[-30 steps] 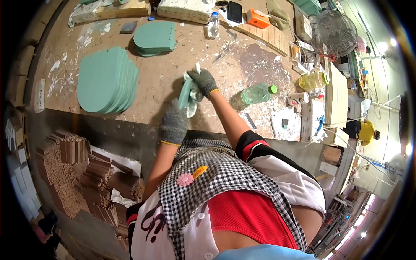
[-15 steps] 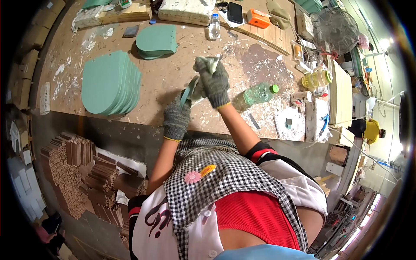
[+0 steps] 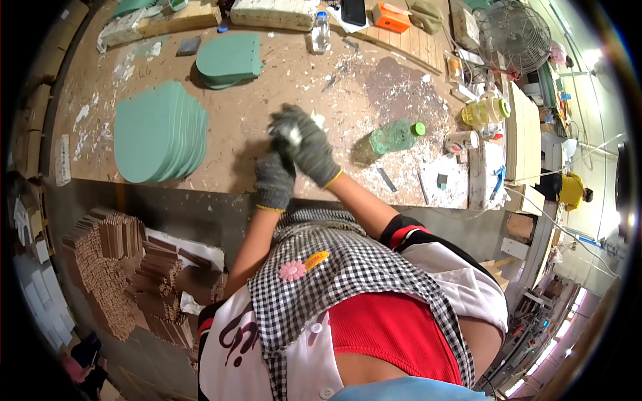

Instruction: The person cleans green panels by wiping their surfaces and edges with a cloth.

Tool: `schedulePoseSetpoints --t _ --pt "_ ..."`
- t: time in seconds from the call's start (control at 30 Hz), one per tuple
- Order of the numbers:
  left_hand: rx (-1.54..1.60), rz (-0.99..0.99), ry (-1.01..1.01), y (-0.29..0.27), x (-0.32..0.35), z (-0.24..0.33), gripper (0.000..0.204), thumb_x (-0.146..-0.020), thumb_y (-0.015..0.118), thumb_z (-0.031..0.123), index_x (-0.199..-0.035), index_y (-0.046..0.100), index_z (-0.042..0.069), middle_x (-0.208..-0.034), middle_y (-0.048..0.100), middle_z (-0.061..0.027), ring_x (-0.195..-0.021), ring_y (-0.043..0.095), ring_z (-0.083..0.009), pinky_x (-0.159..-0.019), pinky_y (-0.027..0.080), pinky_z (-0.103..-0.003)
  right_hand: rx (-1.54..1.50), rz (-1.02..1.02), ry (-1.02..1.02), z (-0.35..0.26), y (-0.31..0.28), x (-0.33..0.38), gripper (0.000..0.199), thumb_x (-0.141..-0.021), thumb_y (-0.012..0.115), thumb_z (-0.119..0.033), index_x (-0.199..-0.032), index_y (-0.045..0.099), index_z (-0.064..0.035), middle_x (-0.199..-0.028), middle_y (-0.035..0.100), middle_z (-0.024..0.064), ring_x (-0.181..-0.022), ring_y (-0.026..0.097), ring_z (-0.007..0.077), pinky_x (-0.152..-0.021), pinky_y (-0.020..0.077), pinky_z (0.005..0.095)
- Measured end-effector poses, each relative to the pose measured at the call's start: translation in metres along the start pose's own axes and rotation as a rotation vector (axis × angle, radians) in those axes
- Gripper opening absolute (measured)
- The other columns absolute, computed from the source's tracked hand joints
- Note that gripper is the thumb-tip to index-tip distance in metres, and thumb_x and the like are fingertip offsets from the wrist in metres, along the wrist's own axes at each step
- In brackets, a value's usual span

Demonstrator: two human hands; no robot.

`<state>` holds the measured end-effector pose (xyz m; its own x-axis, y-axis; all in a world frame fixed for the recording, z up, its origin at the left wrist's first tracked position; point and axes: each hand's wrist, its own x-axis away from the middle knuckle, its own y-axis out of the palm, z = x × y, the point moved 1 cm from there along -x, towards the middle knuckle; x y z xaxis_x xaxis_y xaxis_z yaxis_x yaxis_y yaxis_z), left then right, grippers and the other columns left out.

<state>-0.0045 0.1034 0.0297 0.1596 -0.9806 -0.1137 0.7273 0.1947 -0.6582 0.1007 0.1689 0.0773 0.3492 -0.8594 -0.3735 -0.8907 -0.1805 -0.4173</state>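
Observation:
Both my hands wear grey knitted gloves and meet over the near middle of the table. My right hand [image 3: 309,148] is blurred and closed round a crumpled whitish cloth [image 3: 291,136], pressing over the fingers of my left hand [image 3: 275,180]. The left hand is curled, and what it grips is hidden behind the right. To the left stands a fanned stack of green boards [image 3: 148,137], each with a rounded end. A smaller pile of the same green boards [image 3: 227,57] lies farther back.
A green plastic bottle [image 3: 394,137] lies right of my hands. A clear bottle [image 3: 321,33] stands behind, near an orange box [image 3: 391,17]. At the right are a yellow-tinted jar [image 3: 478,113], a cup [image 3: 461,141] and a fan [image 3: 513,37]. Brown strips [image 3: 110,267] are stacked below left.
Both hands have drawn together, the right moving left and nearer me. The thin green piece in my left hand is hidden now. The view has shifted slightly.

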Motion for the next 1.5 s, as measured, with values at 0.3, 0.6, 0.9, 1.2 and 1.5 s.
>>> schedulePoseSetpoints --t 0.3,0.6,0.9,1.2,1.5 --pt "0.128 -0.031 -0.134 0.003 0.001 0.012 0.037 -0.095 0.058 0.021 -0.127 0.060 0.003 -0.111 0.069 -0.0205 -0.099 0.067 -0.0364 -0.085 0.053 -0.041 0.009 -0.155 0.537 0.108 -0.001 0.001 0.032 -0.097 0.061 -0.032 -0.102 0.068 -0.0008 -0.082 0.070 0.0093 -0.070 0.069 0.0194 -0.062 0.0562 0.0332" --pt "0.169 -0.176 -0.244 -0.043 -0.002 0.028 0.034 -0.089 0.067 0.028 -0.109 0.066 0.001 -0.091 0.069 -0.0224 -0.085 0.067 -0.0417 -0.075 0.054 -0.044 -0.035 -0.011 0.046 0.020 -0.005 -0.017 0.017 -0.087 0.066 -0.021 -0.099 0.065 -0.0098 -0.092 0.068 0.0074 -0.087 0.066 0.0234 -0.078 0.0525 0.0395" --pt "0.337 -0.001 -0.349 -0.015 0.028 -0.009 0.038 -0.084 0.075 0.022 -0.109 0.064 -0.006 -0.094 0.069 -0.0179 -0.078 0.065 -0.0268 -0.076 0.054 -0.039 -0.142 0.083 0.275 0.046 0.000 -0.017 0.022 -0.089 0.060 -0.016 -0.110 0.067 -0.0115 -0.110 0.071 0.0045 -0.119 0.061 0.0292 -0.116 0.0302 0.0485" --pt "-0.050 0.029 0.100 0.023 0.039 -0.067 0.035 -0.094 0.055 0.016 -0.125 0.059 0.002 -0.122 0.065 -0.0161 -0.112 0.062 -0.0284 -0.098 0.048 -0.037 0.128 -0.288 -0.294 -0.020 0.007 0.025 0.033 -0.084 0.063 -0.023 -0.117 0.069 -0.0225 -0.131 0.063 0.0044 -0.144 0.037 0.0329 -0.122 0.0075 0.0578" --pt "0.269 -0.037 -0.330 -0.038 0.024 0.017 0.040 -0.087 0.071 0.017 -0.122 0.064 -0.002 -0.099 0.071 -0.0170 -0.086 0.066 -0.0231 -0.081 0.053 -0.037 -0.150 0.126 0.845 0.120 -0.055 -0.009 0.047 -0.096 0.055 -0.051 -0.104 0.070 -0.0075 -0.084 0.070 0.0080 -0.072 0.064 0.0158 -0.066 0.0515 0.0317"
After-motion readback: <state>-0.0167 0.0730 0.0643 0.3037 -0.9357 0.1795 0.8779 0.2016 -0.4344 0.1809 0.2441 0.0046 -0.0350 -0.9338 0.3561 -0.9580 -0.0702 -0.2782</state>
